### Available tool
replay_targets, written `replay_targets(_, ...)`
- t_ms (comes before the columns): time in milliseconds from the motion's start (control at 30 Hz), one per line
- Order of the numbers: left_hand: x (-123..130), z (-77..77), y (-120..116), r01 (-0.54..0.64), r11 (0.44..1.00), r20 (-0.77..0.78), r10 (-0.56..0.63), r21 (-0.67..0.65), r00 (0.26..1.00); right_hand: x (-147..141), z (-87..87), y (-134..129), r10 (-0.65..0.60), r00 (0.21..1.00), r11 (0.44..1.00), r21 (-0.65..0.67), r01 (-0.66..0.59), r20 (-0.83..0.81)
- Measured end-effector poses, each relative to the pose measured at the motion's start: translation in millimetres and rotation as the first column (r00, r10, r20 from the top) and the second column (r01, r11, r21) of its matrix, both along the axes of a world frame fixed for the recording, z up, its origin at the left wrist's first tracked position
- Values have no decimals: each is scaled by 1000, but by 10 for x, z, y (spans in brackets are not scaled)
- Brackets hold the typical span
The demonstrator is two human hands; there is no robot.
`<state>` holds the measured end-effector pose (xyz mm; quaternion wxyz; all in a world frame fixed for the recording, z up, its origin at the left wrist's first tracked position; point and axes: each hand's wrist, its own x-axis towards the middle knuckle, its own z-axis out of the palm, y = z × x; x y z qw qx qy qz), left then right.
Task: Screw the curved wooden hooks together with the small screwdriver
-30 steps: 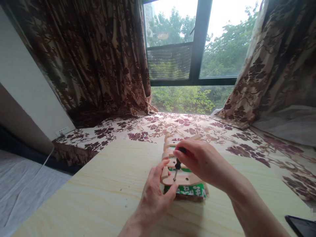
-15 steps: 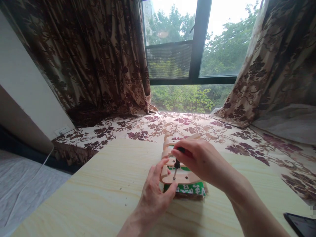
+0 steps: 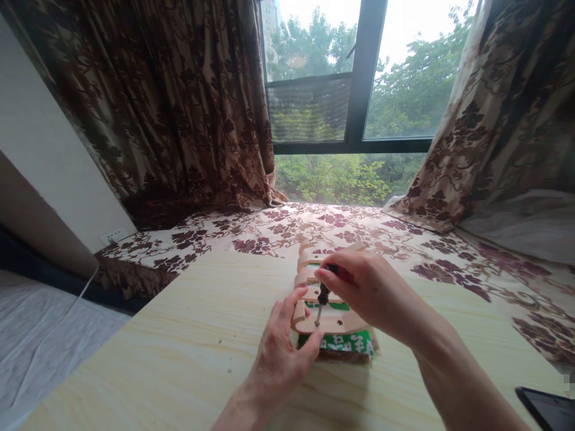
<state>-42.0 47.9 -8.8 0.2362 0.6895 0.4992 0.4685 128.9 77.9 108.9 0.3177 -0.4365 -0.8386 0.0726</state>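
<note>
My right hand (image 3: 359, 284) is closed round the black handle of a screwdriver (image 3: 323, 293). The screwdriver stands nearly upright, its metal tip on a screw hole near the left end of the front slat of a pale wooden frame (image 3: 309, 323). My left hand (image 3: 287, 338) grips the frame's left front corner, fingers over the side piece and thumb by the screwdriver tip. A second dark hole shows further right on that slat. The frame rests on a green packet with white lettering (image 3: 345, 342). My right hand hides part of the frame's right side.
A pale wood-grain table (image 3: 188, 335) carries the work, with a few dark specks on it. A dark-screened device (image 3: 548, 407) lies at the lower right edge. Behind the table is a ledge with flowered cloth (image 3: 332, 221), below the window and curtains.
The right hand and the screwdriver handle have shifted slightly, with the fingers turned a little round the handle. The left hand and the wooden frame stay in place.
</note>
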Motion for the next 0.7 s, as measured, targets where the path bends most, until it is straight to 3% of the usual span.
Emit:
replay_targets(67, 3, -6, 1, -1, 1000, 4, 1, 3, 1000, -3, -1, -12, 3, 1000, 1000, 4, -3, -6)
replay_targets(267, 4, -20, -2, -34, 999, -7, 34, 7, 999, -8, 8, -38, 170, 985, 985, -9, -170, -38)
replay_targets(500, 3, -10, 9, -12, 1000, 1, 12, 8, 1000, 0, -15, 28, -24, 1000, 1000, 7, 24, -1)
replay_targets(700, 5, 11, -2, -23, 999, -16, 23, 24, 1000, 11, 64, -96, 197, 980, 979, -56, -198, -29)
